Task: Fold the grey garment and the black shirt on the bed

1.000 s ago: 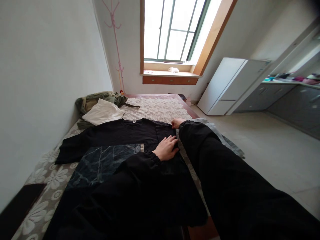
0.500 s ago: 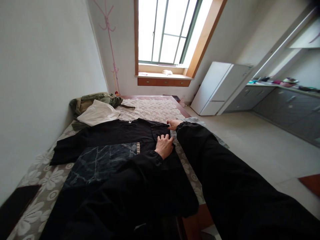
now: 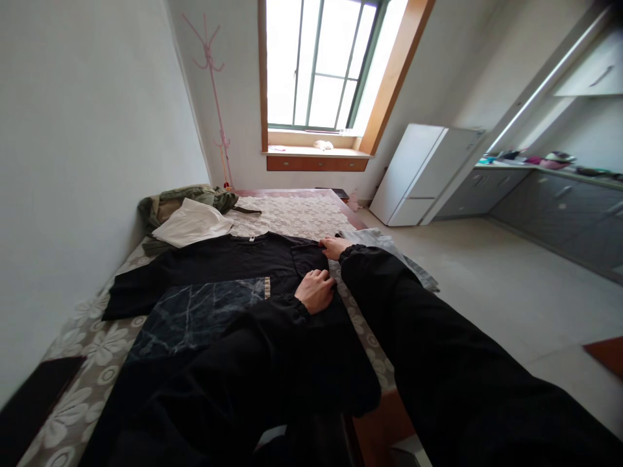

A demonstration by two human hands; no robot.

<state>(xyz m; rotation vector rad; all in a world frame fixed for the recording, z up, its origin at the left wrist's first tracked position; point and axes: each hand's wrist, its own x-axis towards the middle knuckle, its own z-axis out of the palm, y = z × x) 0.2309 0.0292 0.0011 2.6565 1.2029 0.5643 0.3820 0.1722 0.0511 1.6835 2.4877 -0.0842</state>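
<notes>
Left hand (image 3: 315, 290) has curled on the black T-shirt (image 3: 226, 292), grip unclear; right hand (image 3: 334, 247) pinches its sleeve (image 3: 310, 257).

The T-shirt (image 3: 214, 311) lies on the tablecloth (image 3: 104, 347) at lower centre, left hand (image 3: 315, 290) on its right part, right hand (image 3: 333, 246) behind, at the sleeve (image 3: 310, 257). A cloth (image 3: 192, 224) lies beyond, left of centre; the window (image 3: 324, 58) is top centre, the fridge (image 3: 413, 175) upper right.
</notes>
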